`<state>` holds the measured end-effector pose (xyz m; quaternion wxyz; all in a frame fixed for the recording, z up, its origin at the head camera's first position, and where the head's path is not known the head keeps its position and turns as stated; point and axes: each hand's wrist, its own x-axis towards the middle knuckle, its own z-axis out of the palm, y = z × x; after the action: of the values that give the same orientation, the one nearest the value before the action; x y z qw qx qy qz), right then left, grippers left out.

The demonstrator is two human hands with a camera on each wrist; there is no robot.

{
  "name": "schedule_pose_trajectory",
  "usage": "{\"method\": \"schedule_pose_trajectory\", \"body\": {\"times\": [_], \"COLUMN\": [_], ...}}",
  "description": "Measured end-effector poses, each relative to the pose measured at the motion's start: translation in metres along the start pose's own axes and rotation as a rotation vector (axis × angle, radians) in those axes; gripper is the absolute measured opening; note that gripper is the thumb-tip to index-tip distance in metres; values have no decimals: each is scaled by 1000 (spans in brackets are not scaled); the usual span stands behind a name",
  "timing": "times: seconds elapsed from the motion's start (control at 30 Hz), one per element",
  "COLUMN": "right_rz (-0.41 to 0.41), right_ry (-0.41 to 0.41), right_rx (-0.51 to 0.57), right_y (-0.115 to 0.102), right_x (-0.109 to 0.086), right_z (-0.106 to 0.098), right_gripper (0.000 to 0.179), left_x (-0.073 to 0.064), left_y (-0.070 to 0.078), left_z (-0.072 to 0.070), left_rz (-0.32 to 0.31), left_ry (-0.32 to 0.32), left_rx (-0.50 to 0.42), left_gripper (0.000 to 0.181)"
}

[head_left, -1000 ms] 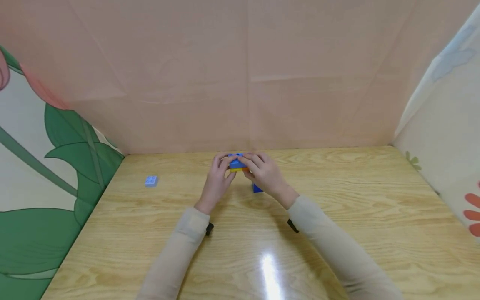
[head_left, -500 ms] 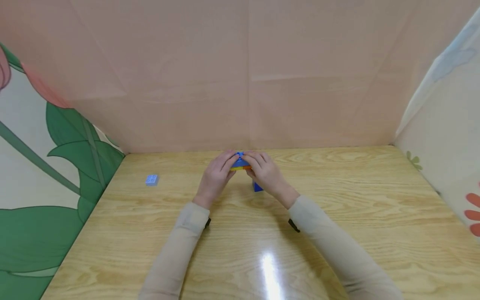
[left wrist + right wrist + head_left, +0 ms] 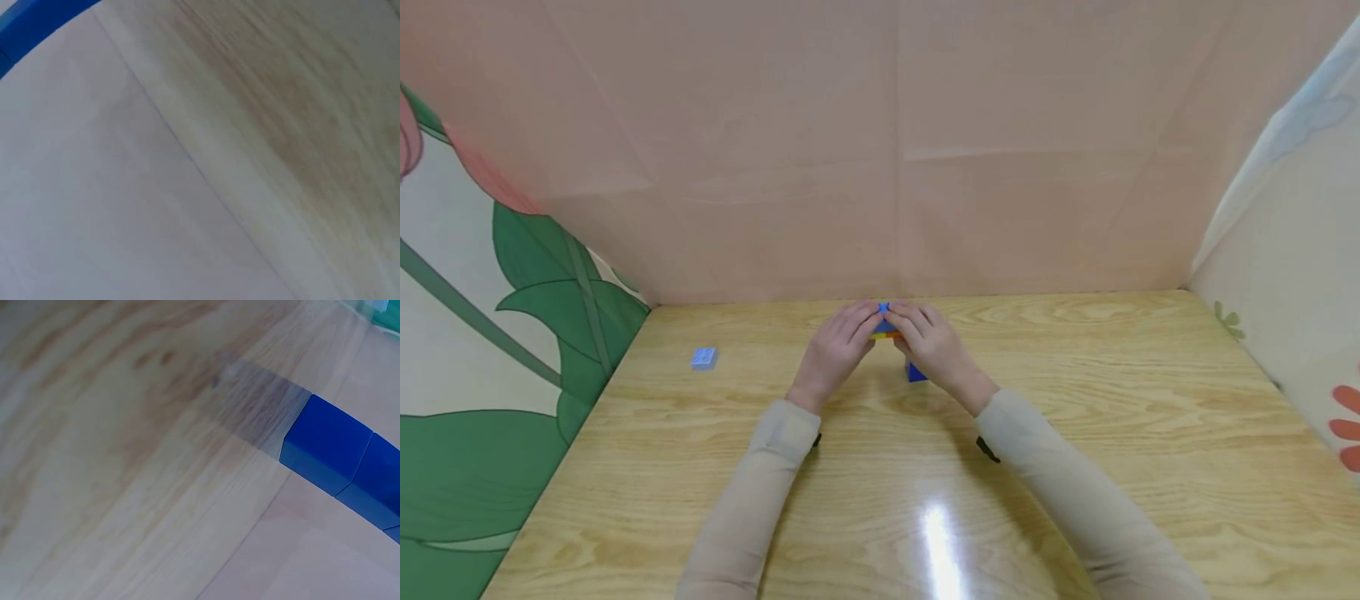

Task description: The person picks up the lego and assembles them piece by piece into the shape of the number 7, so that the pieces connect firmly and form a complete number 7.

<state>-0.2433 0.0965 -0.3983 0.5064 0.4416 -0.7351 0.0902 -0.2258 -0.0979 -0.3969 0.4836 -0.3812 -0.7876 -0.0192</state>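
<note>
Both hands meet near the back of the table in the head view. My left hand grips the left side of a blue building brick, and my right hand grips its right side. Fingers lie over its top, hiding most of it. Under the blue brick runs a thin yellow and orange layer. Partly hidden below my right hand stands a dark blue block on the table; the right wrist view has dark blue blocks joined in a row. Neither hand appears in the wrist views.
A light blue studded brick lies on the wooden table, to the left. A pinkish cloth backdrop rises at the table's back edge. Printed panels flank both sides. A blue curved piece crosses the left wrist view's corner.
My left hand has slid right and turned over the blue brick, its thumb now out of sight. The fingers of both hands are closer together on top. The bricks shifted slightly right.
</note>
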Motion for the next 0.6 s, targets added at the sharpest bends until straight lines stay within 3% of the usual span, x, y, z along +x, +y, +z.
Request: {"method": "schedule_pose_trajectory", "body": {"times": [0.27,0.6], "right_rz": [-11,-13], "right_ry": [-7,13], "right_rx": [-21,3], "right_y": [-1,0], "right_x": [-1,-1], "right_z": [-1,0], "right_gripper": [51,44], "left_x": [-1,0], "left_y": [0,-1], "left_z": [2,1], "left_rz": [27,7], "left_ry": [14,35], "left_rx": [37,-17], "left_gripper": [51,47]}}
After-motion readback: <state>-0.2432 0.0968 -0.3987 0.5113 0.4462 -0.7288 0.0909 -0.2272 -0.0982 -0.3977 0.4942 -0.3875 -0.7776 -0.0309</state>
